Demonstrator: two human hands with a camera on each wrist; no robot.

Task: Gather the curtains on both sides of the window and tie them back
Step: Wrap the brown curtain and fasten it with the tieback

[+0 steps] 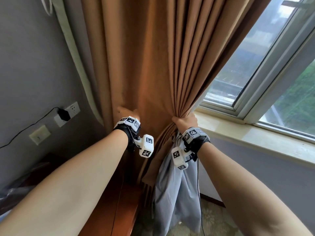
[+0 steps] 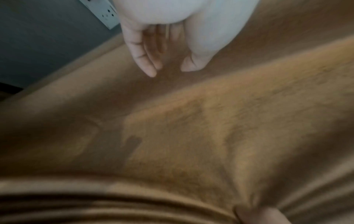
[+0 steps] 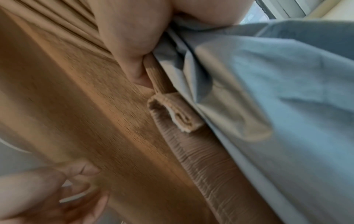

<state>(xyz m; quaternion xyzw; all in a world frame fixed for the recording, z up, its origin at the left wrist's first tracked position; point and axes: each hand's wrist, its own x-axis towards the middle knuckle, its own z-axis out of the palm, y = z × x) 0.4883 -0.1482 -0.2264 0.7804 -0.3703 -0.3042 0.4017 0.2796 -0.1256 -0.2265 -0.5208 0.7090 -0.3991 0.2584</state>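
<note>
A brown curtain (image 1: 153, 65) hangs left of the window (image 1: 265, 68). My right hand (image 1: 185, 119) grips its pleats, bunched into a tight neck at sill height. Grey-blue lining (image 1: 175, 193) hangs below that fist. In the right wrist view my right hand (image 3: 132, 45) clamps the brown curtain (image 3: 76, 106) and the lining (image 3: 268, 91) together, and a ribbed brown hem (image 3: 201, 151) with a folded end runs beside them. My left hand (image 1: 127, 113) lies against the curtain's left part. In the left wrist view my left hand (image 2: 166, 66) has straight fingers (image 2: 145, 60) over the brown curtain (image 2: 210, 121) and holds nothing.
Wall sockets with a black plug (image 1: 64, 114) and its cable sit on the grey wall at left, with a switch plate (image 1: 40, 137) below. Dark wooden furniture (image 1: 119, 201) stands under my left arm. A pale windowsill (image 1: 255, 133) runs to the right, above patterned carpet (image 1: 213, 223).
</note>
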